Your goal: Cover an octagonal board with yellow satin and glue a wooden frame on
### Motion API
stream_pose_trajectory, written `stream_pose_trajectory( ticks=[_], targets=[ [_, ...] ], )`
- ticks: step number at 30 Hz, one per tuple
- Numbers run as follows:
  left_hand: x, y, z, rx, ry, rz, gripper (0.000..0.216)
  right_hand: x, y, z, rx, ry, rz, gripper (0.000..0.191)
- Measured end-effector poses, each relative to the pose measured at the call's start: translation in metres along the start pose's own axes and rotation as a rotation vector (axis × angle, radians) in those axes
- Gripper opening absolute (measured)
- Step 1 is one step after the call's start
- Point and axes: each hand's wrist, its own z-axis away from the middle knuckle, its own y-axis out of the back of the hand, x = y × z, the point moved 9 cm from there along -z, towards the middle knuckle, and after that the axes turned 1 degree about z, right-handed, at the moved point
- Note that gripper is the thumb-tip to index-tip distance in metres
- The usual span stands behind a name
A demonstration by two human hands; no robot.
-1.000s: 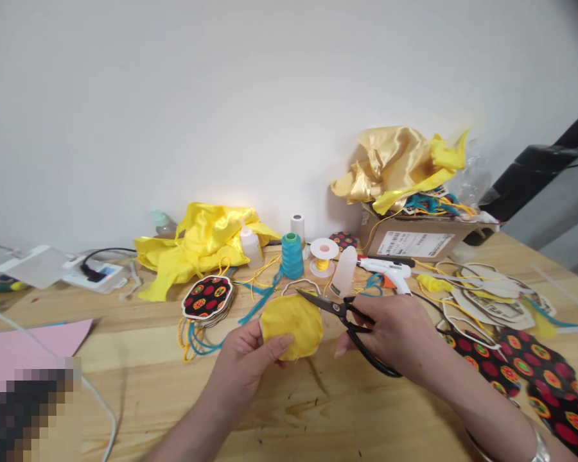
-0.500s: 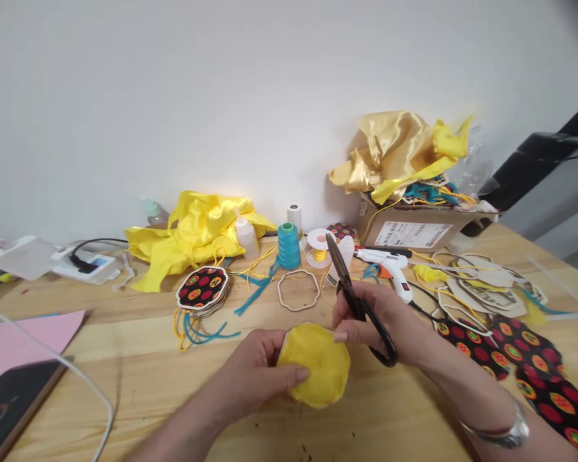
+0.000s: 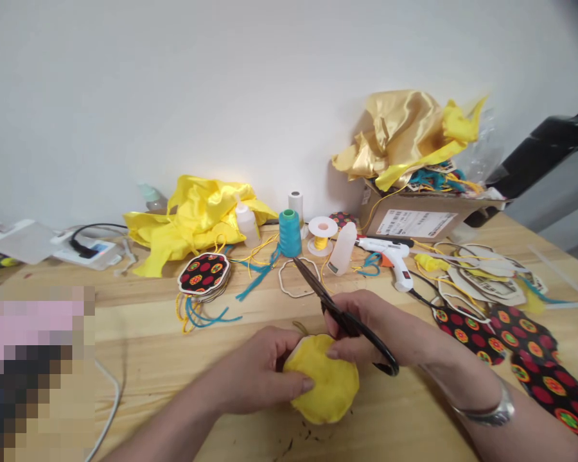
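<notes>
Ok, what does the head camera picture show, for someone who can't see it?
Two hands meet over a wooden table: the left hand grips a yellow fabric round, the right hand holds black scissors pointing away. Behind lie thread spools, a glue gun and yellow cloth.

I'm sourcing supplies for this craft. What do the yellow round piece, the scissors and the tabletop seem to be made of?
Yellow round piece: seemingly satin-like fabric, with a slight sheen and soft wrinkles, perhaps wrapped over a stiff core that is hidden.
Scissors: dark metal blades and glossy black looped handles, likely coated metal or plastic.
Tabletop: pale wood with visible grain and knots, matte finish.
</notes>
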Motion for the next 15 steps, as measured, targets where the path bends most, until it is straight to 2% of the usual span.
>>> stream_pose_trajectory(
  ticks=[6,12,15],
  targets=[
    [0.015,0.002,-0.001,0.03,-0.094,0.182,0.035,0.0,0.006,0.001,0.065,0.006,0.048,0.015],
    [0.024,0.03,0.003,0.344,-0.169,0.139,0.028,-0.002,0.001,-0.001,0.052,-0.016,0.038,0.016],
    [0.02,0.034,0.003,0.394,-0.166,0.141,0.022,-0.004,-0.004,-0.002,0.029,-0.014,0.033,0.015]
  ],
)
